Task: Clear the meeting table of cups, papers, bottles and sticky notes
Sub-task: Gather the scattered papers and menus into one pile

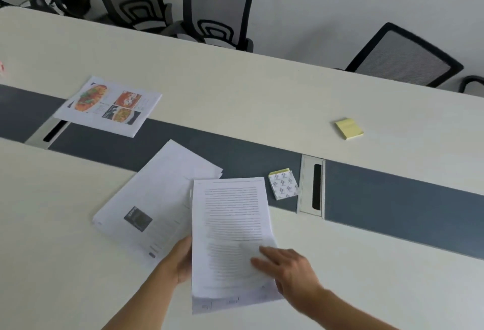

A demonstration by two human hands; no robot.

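A few printed text sheets (pixel 230 225) are lifted off the cream meeting table (pixel 262 89). My left hand (pixel 182 261) grips their left edge from beneath, and my right hand (pixel 285 267) lies on their lower right corner with fingers spread. Under and left of them lies a loose stack of white papers (pixel 157 198) with a small dark picture. A sheet with food photos (pixel 110 106) rests farther back on the left. A yellow sticky-note pad (pixel 349 128) sits at the right, and a patterned sticky-note pad (pixel 283 185) lies on the grey centre strip.
A grey strip (pixel 392 198) runs across the table with two metal cable slots (pixel 313 188) (pixel 49 133). Several black mesh office chairs (pixel 217 5) stand along the far side by a white wall. Something pink (pixel 2 68) shows at the left edge.
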